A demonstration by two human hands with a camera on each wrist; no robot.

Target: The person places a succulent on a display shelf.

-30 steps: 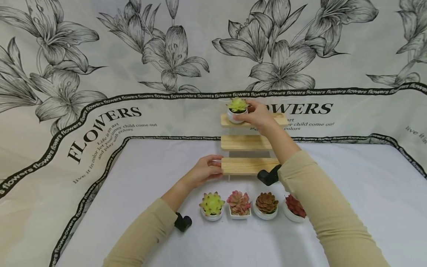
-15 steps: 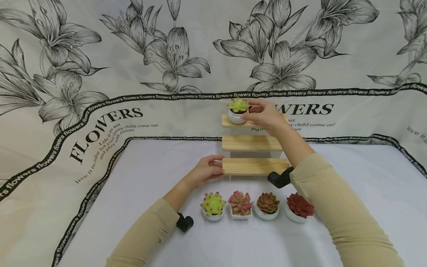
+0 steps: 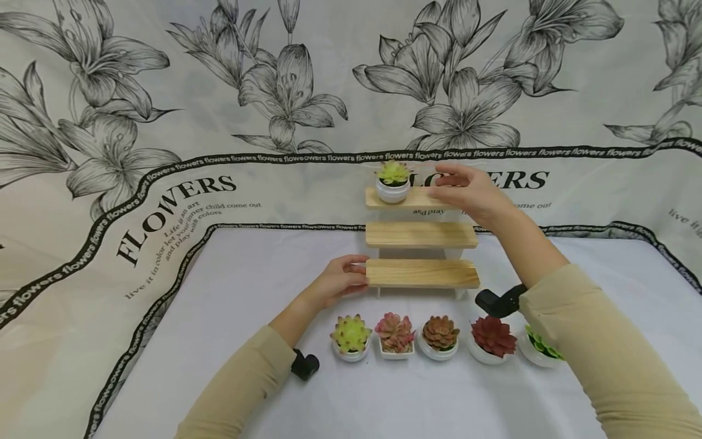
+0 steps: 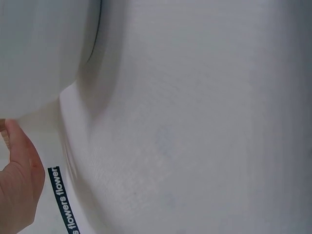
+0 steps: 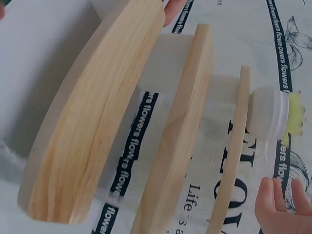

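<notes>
A three-tier wooden shelf rack [image 3: 422, 273] with clear sides stands at the back of the table. My left hand [image 3: 337, 281] grips the left end of its lowest board; in the left wrist view that hand [image 4: 20, 183] shows only at the left edge. On the left part of the top board sits a yellow-green succulent in a round white pot [image 3: 393, 190], upright. My right hand [image 3: 471, 192] is to the right of the pot, apart from it, fingers extended over the top board's right part. The right wrist view shows the potted succulent [image 5: 267, 114] beyond that hand's fingertips.
In front of the rack, a row holds a spiky green succulent [image 3: 351, 337], a pink one in a square pot [image 3: 395, 337], a brown one [image 3: 439, 335], a dark red one [image 3: 492, 339] and a bright green one [image 3: 540, 349] partly behind my right sleeve. A flower-printed cloth [image 3: 296, 201] hangs behind.
My right hand has let go of the yellow-green succulent's pot and moved right, leaving it on the top board. The left hand stays at the lowest board.
</notes>
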